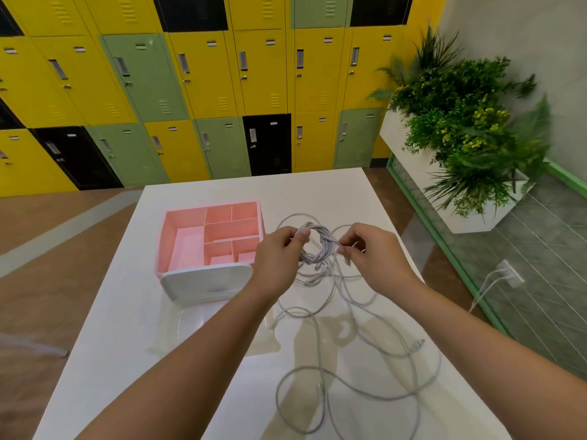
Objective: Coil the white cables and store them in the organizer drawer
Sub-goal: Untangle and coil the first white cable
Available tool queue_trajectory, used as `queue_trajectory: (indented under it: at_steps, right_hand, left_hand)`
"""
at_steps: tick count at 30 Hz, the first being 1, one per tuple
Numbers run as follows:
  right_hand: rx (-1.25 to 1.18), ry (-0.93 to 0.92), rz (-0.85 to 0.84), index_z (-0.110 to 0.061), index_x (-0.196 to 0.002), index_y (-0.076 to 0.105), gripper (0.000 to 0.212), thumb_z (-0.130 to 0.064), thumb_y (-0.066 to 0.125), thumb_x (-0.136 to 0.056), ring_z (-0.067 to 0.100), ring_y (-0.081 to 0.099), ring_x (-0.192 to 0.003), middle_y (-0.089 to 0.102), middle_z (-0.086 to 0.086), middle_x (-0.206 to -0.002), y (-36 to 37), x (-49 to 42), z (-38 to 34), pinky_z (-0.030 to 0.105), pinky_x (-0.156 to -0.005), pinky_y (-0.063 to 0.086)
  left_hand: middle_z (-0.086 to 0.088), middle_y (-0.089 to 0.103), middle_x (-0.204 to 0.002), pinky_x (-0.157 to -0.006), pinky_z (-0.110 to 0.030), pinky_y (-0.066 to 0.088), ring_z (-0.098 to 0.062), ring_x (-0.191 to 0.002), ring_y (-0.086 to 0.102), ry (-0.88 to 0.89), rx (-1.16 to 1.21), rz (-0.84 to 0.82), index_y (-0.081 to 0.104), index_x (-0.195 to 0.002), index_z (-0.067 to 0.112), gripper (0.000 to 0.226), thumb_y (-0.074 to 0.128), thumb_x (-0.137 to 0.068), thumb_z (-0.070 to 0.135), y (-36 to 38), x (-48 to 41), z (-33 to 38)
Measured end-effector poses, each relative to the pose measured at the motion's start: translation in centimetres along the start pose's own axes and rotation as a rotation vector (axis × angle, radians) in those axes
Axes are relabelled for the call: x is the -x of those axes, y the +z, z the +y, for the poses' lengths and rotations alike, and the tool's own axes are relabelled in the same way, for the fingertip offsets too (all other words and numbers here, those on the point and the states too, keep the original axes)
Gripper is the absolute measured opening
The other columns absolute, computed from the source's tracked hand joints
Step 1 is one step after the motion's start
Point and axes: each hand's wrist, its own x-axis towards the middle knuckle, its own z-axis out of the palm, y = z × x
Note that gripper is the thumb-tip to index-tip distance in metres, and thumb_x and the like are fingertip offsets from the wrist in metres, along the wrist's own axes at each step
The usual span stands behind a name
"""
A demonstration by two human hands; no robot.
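Observation:
A coil of white cable (320,246) hangs above the white table (133,312), held between both hands. My left hand (279,252) grips the coil's left side, thumb over the strands. My right hand (371,252) pinches a strand at the coil's right edge. From the coil, loose white cables (359,369) trail down and sprawl in loops over the near right of the table, with plug ends showing. The pink organizer (178,236) stands left of the hands, with several compartments open on top. Its white-fronted clear drawer (206,281) is pulled out toward me.
The table's right edge runs close to the loose loops, with floor beyond. A white planter with green plants (470,147) stands at the right. Yellow, green and black lockers (203,90) fill the back wall. A wall socket with white leads (508,274) shows at the lower right.

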Motion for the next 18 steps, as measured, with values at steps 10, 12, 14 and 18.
queue_trajectory:
  at_steps: [10, 12, 14, 18]
  right_hand:
    - [-0.996, 0.426, 0.033, 0.001, -0.092, 0.061, 0.006, -0.005, 0.060, -0.091, 0.022, 0.067, -0.084, 0.068, 0.018, -0.091, 2.6, 1.0, -1.6, 0.030, -0.080, 0.056]
    - [-0.986, 0.425, 0.045, -0.001, -0.094, 0.059, 0.010, -0.003, 0.065, -0.087, 0.025, 0.066, -0.084, 0.068, 0.020, -0.092, 2.7, 1.1, -1.7, 0.032, -0.080, 0.056]
    - [-0.975, 0.417, 0.065, -0.001, -0.093, 0.058, 0.012, 0.000, 0.067, -0.086, 0.026, 0.066, -0.083, 0.067, 0.021, -0.089, 2.6, 1.1, -1.7, 0.033, -0.079, 0.056]
    - [-1.031, 0.424, 0.058, -0.006, -0.088, 0.056, 0.013, 0.005, 0.063, -0.086, 0.023, 0.064, -0.078, 0.062, 0.014, -0.085, 2.3, 1.0, -1.7, 0.031, -0.075, 0.055]
  left_hand:
    - [-0.005, 0.064, -0.076, -0.072, -0.032, 0.048, -0.013, -0.067, 0.057, -0.211, 0.361, 0.070, 0.060, -0.083, 0.012, 0.029, 0.061, -0.093, 0.039, 1.7, 0.8, 0.0]
    - [-0.002, 0.062, -0.072, -0.068, -0.027, 0.045, -0.008, -0.062, 0.056, -0.204, 0.384, 0.055, 0.058, -0.080, 0.013, 0.027, 0.062, -0.093, 0.036, 1.8, 1.0, 0.1]
    - [0.003, 0.061, -0.070, -0.069, -0.028, 0.045, -0.007, -0.062, 0.056, -0.191, 0.382, 0.044, 0.058, -0.080, 0.015, 0.025, 0.062, -0.093, 0.037, 1.8, 1.1, 0.0]
    - [0.007, 0.063, -0.072, -0.079, -0.039, 0.049, -0.013, -0.073, 0.057, -0.124, 0.260, 0.019, 0.061, -0.075, 0.025, 0.023, 0.062, -0.092, 0.041, 1.3, 1.0, -0.1]
